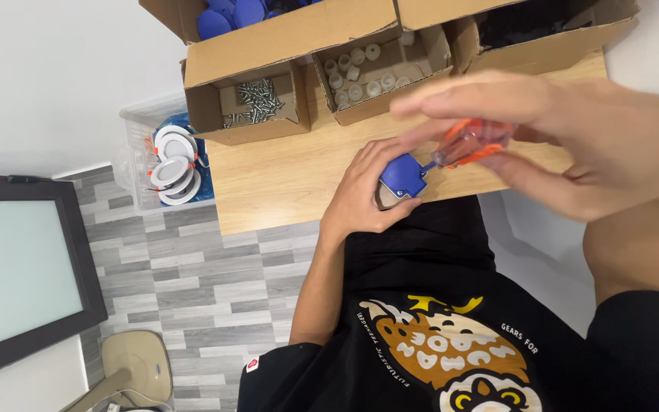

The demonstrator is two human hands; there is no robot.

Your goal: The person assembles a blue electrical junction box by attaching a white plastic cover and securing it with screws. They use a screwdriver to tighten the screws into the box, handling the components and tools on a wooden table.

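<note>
Room: grey plank floor (192,297) and white wall, seen from above; a dark-framed panel (16,275) leans at the far left.
Bin: a clear tub (140,164) on the floor against the table's left edge, holding white round lamps (173,164).
Table: a small wooden top (283,183) with cardboard boxes along its far edge.
Boxes: a screw box (257,103) at the left, a box of white plugs (367,72) beside it, a box of blue caps (230,15) behind them.
Left hand (364,194): at the table's near edge, fingers wrapped around a blue part (403,175), which sits at the fingertips.
Screwdriver (470,141): orange handle, blurred, its tip just at the blue part's right corner.
Right hand (573,137): blurred, close to the camera, fingers closed around the screwdriver handle.
</note>
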